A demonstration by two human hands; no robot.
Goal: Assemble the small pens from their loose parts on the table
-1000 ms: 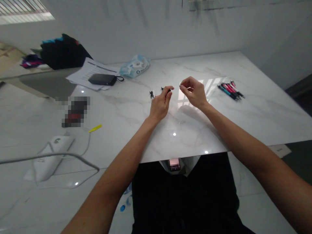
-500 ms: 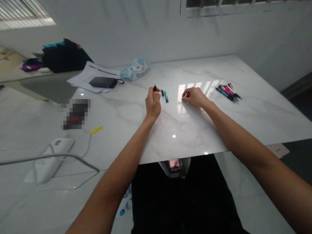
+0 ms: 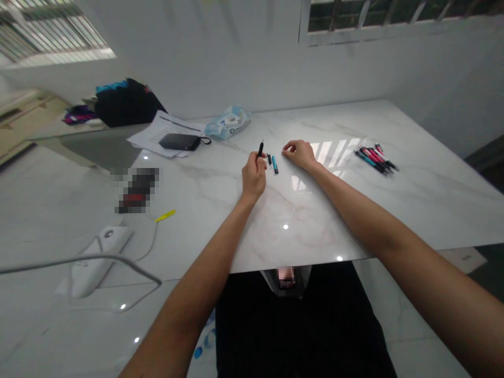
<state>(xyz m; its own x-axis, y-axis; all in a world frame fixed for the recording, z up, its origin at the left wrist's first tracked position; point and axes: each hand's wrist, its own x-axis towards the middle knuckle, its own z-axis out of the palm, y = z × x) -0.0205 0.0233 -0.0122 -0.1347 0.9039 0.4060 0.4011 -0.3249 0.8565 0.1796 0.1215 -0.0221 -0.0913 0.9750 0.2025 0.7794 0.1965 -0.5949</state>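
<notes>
My left hand [image 3: 253, 176] is closed around a black pen part [image 3: 260, 148], whose thin tip points up. Just right of that hand, a teal pen barrel [image 3: 274, 164] and a small black pen piece [image 3: 269, 158] lie on the white marbled table [image 3: 220, 210]. On the far side of these pieces, my right hand [image 3: 300, 154] rests low over the tabletop with thumb and fingertips pinched together. Whatever may be between those fingertips is too small to make out. Several pens [image 3: 376, 159], with red, teal, white and black parts, lie in a bunch farther right.
At the back left are a wet-wipes pack [image 3: 228, 122], papers [image 3: 147, 138] and a black pouch [image 3: 179, 142] with a wrist loop. A white power strip [image 3: 96, 262], a grey cable [image 3: 129, 257] and a yellow strip [image 3: 165, 216] lie at left. The table's front edge runs before my lap.
My right hand has moved left, closer to the loose pen pieces. The black pen part now stands taller out of my left hand. The whole view has shifted slightly.
</notes>
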